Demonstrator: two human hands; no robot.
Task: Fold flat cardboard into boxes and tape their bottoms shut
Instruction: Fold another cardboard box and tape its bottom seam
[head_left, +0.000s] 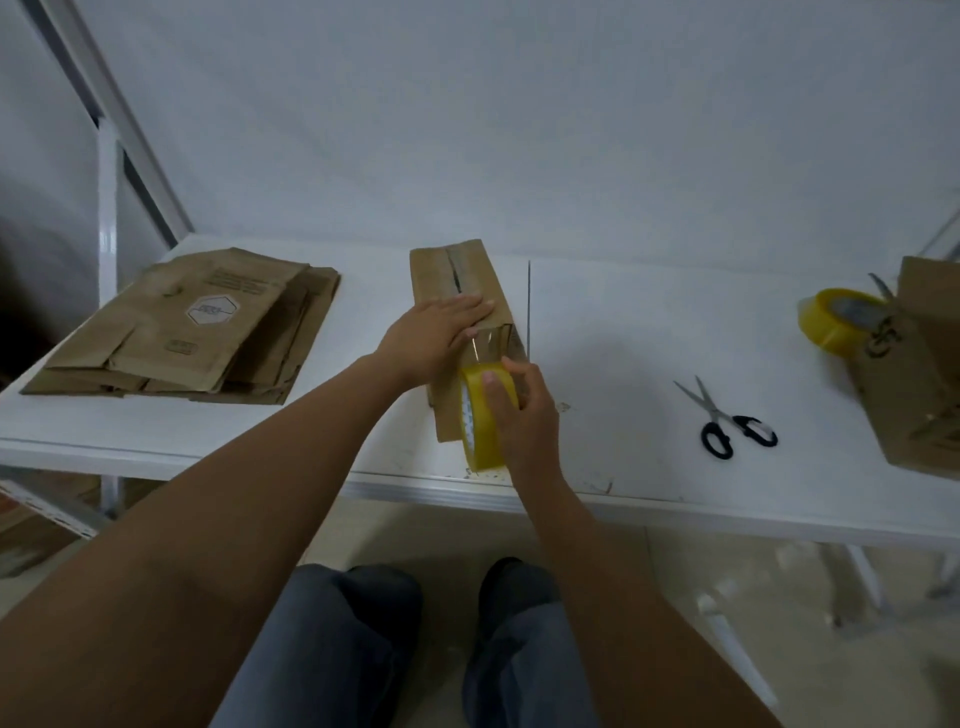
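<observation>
right hand (522, 415) grips tape roll (485, 415) | box (457, 280) seam partly hidden

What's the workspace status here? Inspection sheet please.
Surface: white table, scuffed near the front edge.
Job's things: box on its side, seam partly taped; tape roll; flat cardboard stack at left.
Clutter: scissors, spare tape roll, another box at right.
Hands: left hand presses flat on the box; right hand grips the tape roll.
Cables: nothing seen.
Surroundings: white wall, metal frame at left.
</observation>
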